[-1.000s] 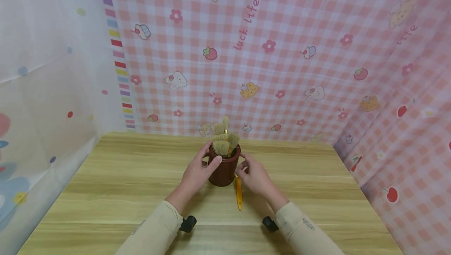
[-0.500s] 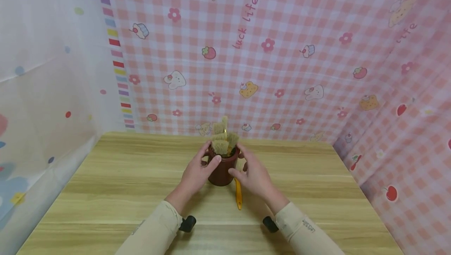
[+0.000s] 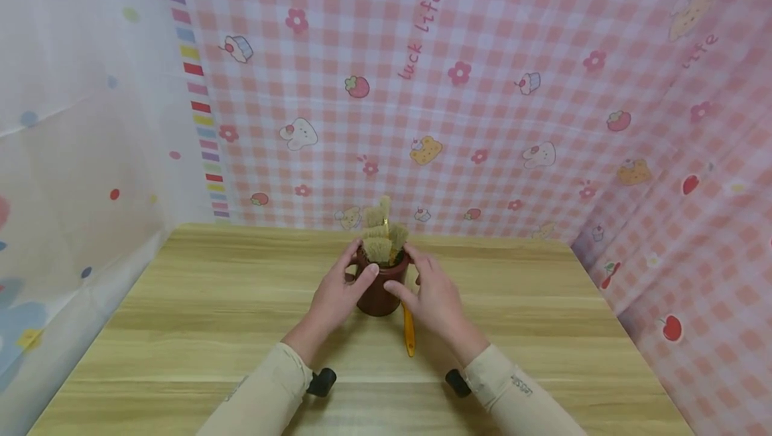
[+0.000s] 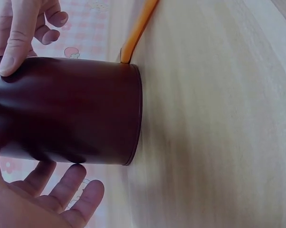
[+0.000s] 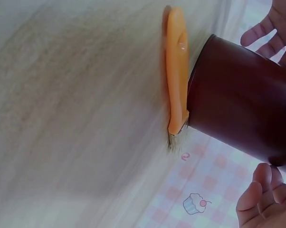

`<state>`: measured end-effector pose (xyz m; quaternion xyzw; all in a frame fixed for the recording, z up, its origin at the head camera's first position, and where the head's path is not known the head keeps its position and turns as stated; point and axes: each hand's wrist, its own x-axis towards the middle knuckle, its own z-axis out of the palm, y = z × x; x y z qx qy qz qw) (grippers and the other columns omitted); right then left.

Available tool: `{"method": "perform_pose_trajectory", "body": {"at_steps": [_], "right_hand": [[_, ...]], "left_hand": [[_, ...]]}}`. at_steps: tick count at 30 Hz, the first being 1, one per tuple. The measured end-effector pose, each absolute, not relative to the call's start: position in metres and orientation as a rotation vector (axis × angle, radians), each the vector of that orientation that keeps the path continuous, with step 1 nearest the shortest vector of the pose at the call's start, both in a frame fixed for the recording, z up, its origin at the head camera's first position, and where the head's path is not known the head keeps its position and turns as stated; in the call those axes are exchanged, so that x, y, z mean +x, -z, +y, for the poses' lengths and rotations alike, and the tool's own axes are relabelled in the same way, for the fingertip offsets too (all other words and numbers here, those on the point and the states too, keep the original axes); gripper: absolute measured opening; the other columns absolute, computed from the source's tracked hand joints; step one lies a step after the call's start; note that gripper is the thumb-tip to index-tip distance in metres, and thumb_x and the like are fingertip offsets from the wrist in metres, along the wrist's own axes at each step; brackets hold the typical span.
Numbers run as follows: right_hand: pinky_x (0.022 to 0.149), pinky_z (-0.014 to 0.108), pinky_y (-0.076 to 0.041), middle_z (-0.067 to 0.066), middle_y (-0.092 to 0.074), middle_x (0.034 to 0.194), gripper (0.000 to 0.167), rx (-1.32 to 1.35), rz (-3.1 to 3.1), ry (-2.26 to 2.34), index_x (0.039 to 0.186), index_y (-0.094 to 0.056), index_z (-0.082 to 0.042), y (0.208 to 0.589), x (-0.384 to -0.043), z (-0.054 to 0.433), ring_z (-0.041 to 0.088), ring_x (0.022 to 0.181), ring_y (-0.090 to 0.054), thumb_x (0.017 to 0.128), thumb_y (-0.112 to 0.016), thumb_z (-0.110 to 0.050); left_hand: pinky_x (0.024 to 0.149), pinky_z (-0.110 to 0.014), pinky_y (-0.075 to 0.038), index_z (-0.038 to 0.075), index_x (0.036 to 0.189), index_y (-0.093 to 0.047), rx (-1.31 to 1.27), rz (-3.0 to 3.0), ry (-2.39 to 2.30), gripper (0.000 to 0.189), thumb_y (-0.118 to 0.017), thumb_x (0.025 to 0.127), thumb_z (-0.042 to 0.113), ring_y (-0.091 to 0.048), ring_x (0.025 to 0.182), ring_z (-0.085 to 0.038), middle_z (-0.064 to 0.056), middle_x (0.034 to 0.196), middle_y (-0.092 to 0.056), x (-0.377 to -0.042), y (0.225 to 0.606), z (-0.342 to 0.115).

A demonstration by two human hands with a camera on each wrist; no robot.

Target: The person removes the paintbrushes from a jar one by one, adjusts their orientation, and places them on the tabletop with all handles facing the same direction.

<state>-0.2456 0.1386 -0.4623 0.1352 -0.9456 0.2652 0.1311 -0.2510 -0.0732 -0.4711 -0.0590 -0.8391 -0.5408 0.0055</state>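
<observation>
A dark red-brown pot (image 3: 376, 295) with small side handles stands upright on the table. Several pale-bristled brushes (image 3: 377, 249) poke up from it, bristles on top. My left hand (image 3: 335, 292) holds the pot from its left, thumb at the front rim and fingers along the side. From the right, my right hand (image 3: 438, 297) holds it as well, with the thumb on the front and fingertips by the rim. A brush with an orange handle (image 5: 177, 61) lies flat on the table beside the pot's base; its bristles show in the right wrist view.
The wood-grain table (image 3: 211, 315) ends at a pink checked cloth (image 3: 332, 155) hanging behind it. More cloth hangs at both sides. Black wrist devices (image 3: 322, 382) show beneath the sleeves.
The right hand has opened from a pinch by the pot's right handle and spread around that side, thumb now on the front. The left hand, pot and lying brush keep their places.
</observation>
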Motion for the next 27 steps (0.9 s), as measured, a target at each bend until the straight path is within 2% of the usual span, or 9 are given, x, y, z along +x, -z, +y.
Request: {"method": "perform_pose_trajectory", "body": {"at_steps": [12, 18, 27], "right_hand": [[0.076, 0.042, -0.057, 0.014, -0.062, 0.144, 0.073, 0.468, -2.7, -0.733, 0.16, -0.048, -0.024, 0.4651, -0.2471, 0.1402, 0.031, 0.099, -0.07, 0.098, -0.072, -0.054], [0.078, 0.044, -0.058, 0.015, -0.061, 0.145, 0.068, 0.493, -2.689, -0.728, 0.157, -0.052, -0.024, 0.4629, -0.2464, 0.1397, 0.03, 0.099, -0.071, 0.099, -0.072, -0.052], [0.075, 0.04, -0.057, 0.014, -0.062, 0.142, 0.07, 0.482, -2.668, -0.707, 0.156, -0.054, -0.022, 0.4615, -0.2439, 0.1388, 0.024, 0.095, -0.068, 0.096, -0.076, -0.052]], "left_hand": [[0.098, -0.054, -0.059, 0.049, 0.167, -0.028, -0.185, -2.621, 1.719, 0.075, -0.055, 0.101, 0.074, -0.068, 0.124, -0.03, -0.006, 0.162, -0.054, -0.2516, 0.4738, -0.0725], [0.099, -0.053, -0.058, 0.049, 0.167, -0.028, -0.19, -2.619, 1.715, 0.074, -0.055, 0.102, 0.072, -0.069, 0.123, -0.03, -0.005, 0.161, -0.054, -0.251, 0.4735, -0.0732], [0.099, -0.053, -0.058, 0.049, 0.167, -0.028, -0.194, -2.628, 1.69, 0.074, -0.054, 0.102, 0.072, -0.069, 0.121, -0.029, -0.005, 0.161, -0.055, -0.2521, 0.475, -0.073]]}}
